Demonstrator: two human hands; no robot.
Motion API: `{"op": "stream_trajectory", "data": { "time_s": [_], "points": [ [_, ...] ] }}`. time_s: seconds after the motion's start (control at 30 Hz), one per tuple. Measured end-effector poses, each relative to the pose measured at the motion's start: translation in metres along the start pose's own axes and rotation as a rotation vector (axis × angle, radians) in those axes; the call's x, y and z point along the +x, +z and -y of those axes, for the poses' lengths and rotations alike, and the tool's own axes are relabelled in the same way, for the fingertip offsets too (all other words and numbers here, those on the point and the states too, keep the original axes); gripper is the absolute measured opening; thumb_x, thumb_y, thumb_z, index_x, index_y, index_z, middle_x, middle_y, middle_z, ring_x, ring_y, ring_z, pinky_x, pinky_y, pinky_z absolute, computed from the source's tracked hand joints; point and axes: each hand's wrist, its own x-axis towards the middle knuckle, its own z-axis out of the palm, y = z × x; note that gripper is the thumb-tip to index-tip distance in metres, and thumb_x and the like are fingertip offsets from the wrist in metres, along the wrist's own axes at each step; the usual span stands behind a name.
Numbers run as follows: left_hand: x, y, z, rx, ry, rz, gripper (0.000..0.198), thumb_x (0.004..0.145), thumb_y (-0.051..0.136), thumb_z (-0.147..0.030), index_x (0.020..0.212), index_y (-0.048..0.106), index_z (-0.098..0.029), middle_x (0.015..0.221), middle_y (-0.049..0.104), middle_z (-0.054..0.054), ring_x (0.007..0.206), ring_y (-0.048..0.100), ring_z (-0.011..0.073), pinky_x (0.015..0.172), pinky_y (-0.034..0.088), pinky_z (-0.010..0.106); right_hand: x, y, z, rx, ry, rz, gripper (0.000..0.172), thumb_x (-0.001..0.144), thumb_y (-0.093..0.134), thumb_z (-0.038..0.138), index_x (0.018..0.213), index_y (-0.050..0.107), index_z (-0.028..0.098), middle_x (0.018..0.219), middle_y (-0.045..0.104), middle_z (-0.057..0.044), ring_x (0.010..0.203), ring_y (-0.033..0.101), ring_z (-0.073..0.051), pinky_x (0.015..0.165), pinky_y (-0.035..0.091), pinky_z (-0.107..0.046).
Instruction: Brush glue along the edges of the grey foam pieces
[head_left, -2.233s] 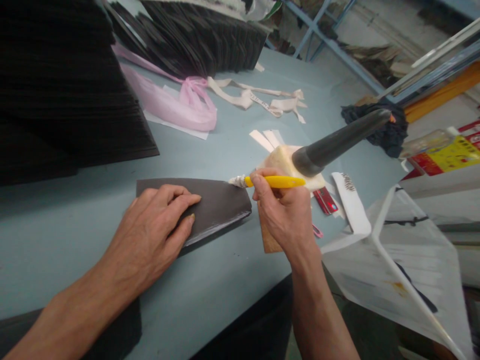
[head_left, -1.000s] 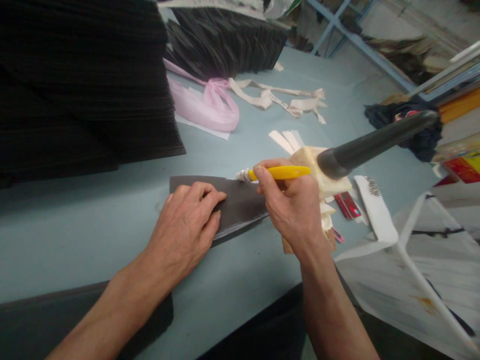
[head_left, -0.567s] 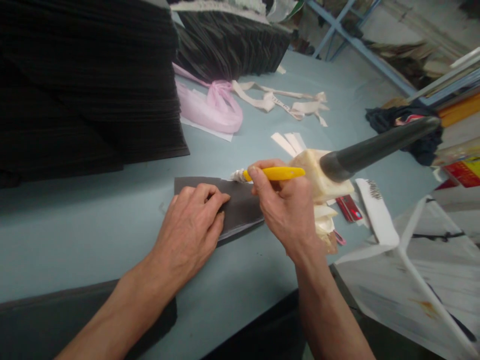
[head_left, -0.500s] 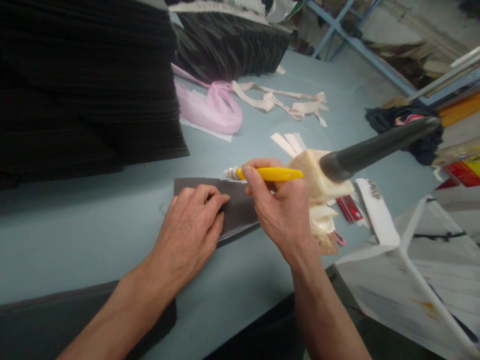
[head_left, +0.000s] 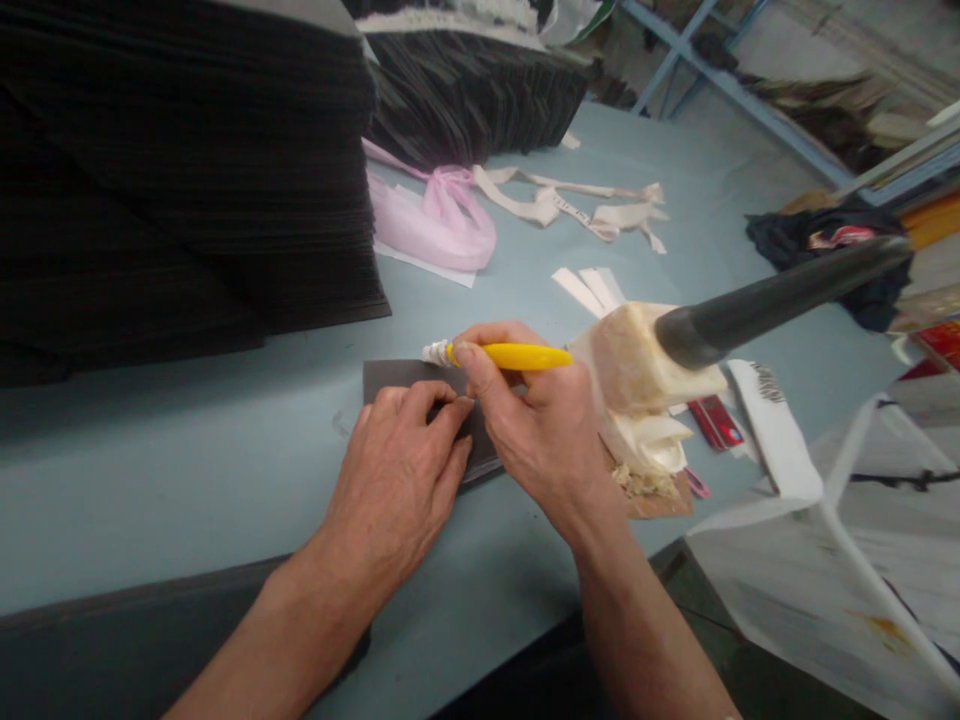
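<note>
A dark grey sheet (head_left: pixel 397 376) lies flat on the pale blue table (head_left: pixel 187 450). My left hand (head_left: pixel 405 480) presses on it, fingers slightly bent and flat on the sheet. My right hand (head_left: pixel 532 430) is closed around a yellow-handled brush (head_left: pixel 510 356); the whitish brush tip touches the far edge of the sheet, near its left end. Both hands cover most of the sheet.
Tall stacks of black sheets (head_left: pixel 187 170) fill the left and back. A glue-crusted block with a dark handle (head_left: pixel 750 305) stands just right of my right hand. Pink ribbon (head_left: pixel 435 220), cream strips (head_left: pixel 585 200), a red card (head_left: pixel 718 422) and a white frame (head_left: pixel 825 500) lie around.
My right hand has drawn the brush leftward along the sheet's far edge, from its right end to near its left end. My left hand has stayed pressed on the sheet.
</note>
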Motion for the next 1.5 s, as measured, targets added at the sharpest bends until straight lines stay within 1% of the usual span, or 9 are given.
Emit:
{"op": "stream_trajectory", "data": {
  "time_s": [0.2,0.37,0.53,0.73,0.93,1.1,1.27,1.4,1.5],
  "points": [
    [0.0,-0.002,-0.004,-0.001,-0.016,0.001,0.032,0.108,0.052,-0.025,0.135,0.07,-0.021,0.136,0.07,0.012,0.112,0.062,0.0356,0.094,0.057,0.059,0.002,0.001,0.001,-0.09,0.045,-0.051,0.026,0.107,0.066,0.046,0.099,0.076,0.024,0.072,0.07,0.003,0.062,0.066,-0.013,0.063,0.048,-0.027],
    [0.001,-0.002,-0.005,0.006,-0.037,0.02,0.028,0.108,0.052,-0.028,0.127,0.072,-0.021,0.132,0.071,0.014,0.111,0.063,0.0367,0.09,0.058,0.059,0.004,0.011,0.005,-0.008,0.006,0.039,0.022,0.107,0.064,0.042,0.101,0.076,0.024,0.084,0.078,0.001,0.073,0.073,-0.015,0.07,0.053,-0.028],
    [0.002,-0.003,-0.006,-0.02,-0.04,0.026,0.027,0.108,0.055,-0.028,0.128,0.072,-0.021,0.138,0.07,0.012,0.113,0.063,0.0366,0.094,0.058,0.061,0.005,0.009,0.007,-0.119,0.022,-0.023,0.024,0.106,0.067,0.045,0.098,0.076,0.025,0.075,0.073,0.001,0.066,0.069,-0.017,0.066,0.049,-0.031],
    [0.003,-0.002,-0.007,-0.013,-0.062,0.057,0.028,0.108,0.054,-0.031,0.126,0.073,-0.02,0.127,0.071,0.016,0.113,0.064,0.0381,0.089,0.059,0.058,0.006,0.016,0.016,-0.034,-0.003,0.063,0.021,0.107,0.065,0.041,0.1,0.076,0.025,0.089,0.079,0.0,0.076,0.074,-0.016,0.072,0.054,-0.029],
    [0.001,-0.002,-0.007,-0.028,-0.046,0.034,0.027,0.107,0.058,-0.027,0.129,0.071,-0.02,0.137,0.07,0.013,0.115,0.063,0.0374,0.092,0.059,0.059,0.007,0.015,0.02,-0.121,0.017,0.006,0.024,0.106,0.066,0.045,0.097,0.075,0.025,0.072,0.072,0.0,0.063,0.068,-0.017,0.065,0.05,-0.033],
    [0.001,0.001,-0.005,-0.068,-0.036,0.013,0.034,0.108,0.056,-0.031,0.138,0.069,-0.022,0.131,0.073,0.014,0.11,0.064,0.0362,0.089,0.059,0.057,0.007,0.028,0.021,-0.027,-0.012,0.036,0.024,0.107,0.065,0.046,0.1,0.076,0.026,0.086,0.079,0.0,0.073,0.073,-0.017,0.072,0.055,-0.032],
    [0.003,-0.002,-0.008,-0.046,-0.064,0.049,0.024,0.107,0.058,-0.031,0.122,0.074,-0.02,0.128,0.072,0.014,0.112,0.064,0.0356,0.09,0.06,0.056,0.009,0.025,0.019,-0.153,0.006,0.013,0.027,0.106,0.066,0.049,0.096,0.074,0.025,0.075,0.074,-0.001,0.063,0.068,-0.018,0.063,0.049,-0.033],
    [0.004,-0.005,-0.01,-0.08,-0.096,0.087,0.03,0.109,0.055,-0.032,0.129,0.073,-0.02,0.128,0.074,0.015,0.113,0.066,0.0384,0.092,0.06,0.06,0.007,0.028,0.021,-0.071,-0.037,0.02,0.023,0.108,0.064,0.044,0.098,0.075,0.026,0.077,0.073,-0.001,0.064,0.068,-0.017,0.066,0.051,-0.032],
    [0.004,-0.003,-0.009,-0.108,-0.098,0.074,0.032,0.109,0.054,-0.032,0.132,0.073,-0.02,0.127,0.075,0.014,0.111,0.067,0.0375,0.092,0.061,0.059,0.006,0.033,0.021,-0.054,-0.042,0.054,0.025,0.108,0.063,0.046,0.1,0.075,0.026,0.081,0.075,-0.001,0.067,0.07,-0.018,0.068,0.052,-0.033]
  ]
}}
